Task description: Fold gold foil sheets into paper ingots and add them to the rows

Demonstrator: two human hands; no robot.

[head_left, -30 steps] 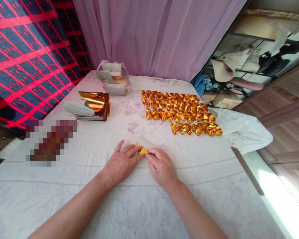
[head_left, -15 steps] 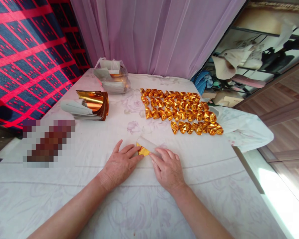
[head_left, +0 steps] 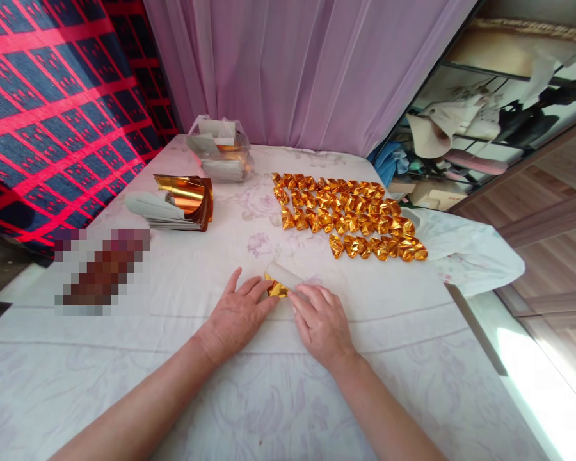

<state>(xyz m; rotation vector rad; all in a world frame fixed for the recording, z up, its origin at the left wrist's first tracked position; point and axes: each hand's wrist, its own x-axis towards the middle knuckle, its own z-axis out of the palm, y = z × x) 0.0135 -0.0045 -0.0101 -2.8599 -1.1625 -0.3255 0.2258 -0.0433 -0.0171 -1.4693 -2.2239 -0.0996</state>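
Observation:
A small sheet of gold foil paper (head_left: 278, 290), partly folded with its pale backing (head_left: 287, 275) rolled upward, lies on the cloth between my hands. My left hand (head_left: 240, 314) has its thumb and index finger on the left side of the sheet, with the little finger sticking out. On the other side, my right hand (head_left: 324, 320) keeps its fingers close together, their tips pressed on the right end of the fold. Fingertips hide both ends of the sheet. Beyond it are rows of folded gold foil pieces (head_left: 340, 221).
A curved stack of foil sheets (head_left: 177, 214) lies on the left, behind a blurred-out patch (head_left: 106, 269). Farther back stands a clear plastic bag of paper (head_left: 221, 153). A pale cloth or bag (head_left: 480, 246) hangs off the right table edge, near a cluttered shelf (head_left: 470, 128).
The view has shifted slightly. Both hands stay at the foil paper, and its gold part looks a little more creased under the fingertips.

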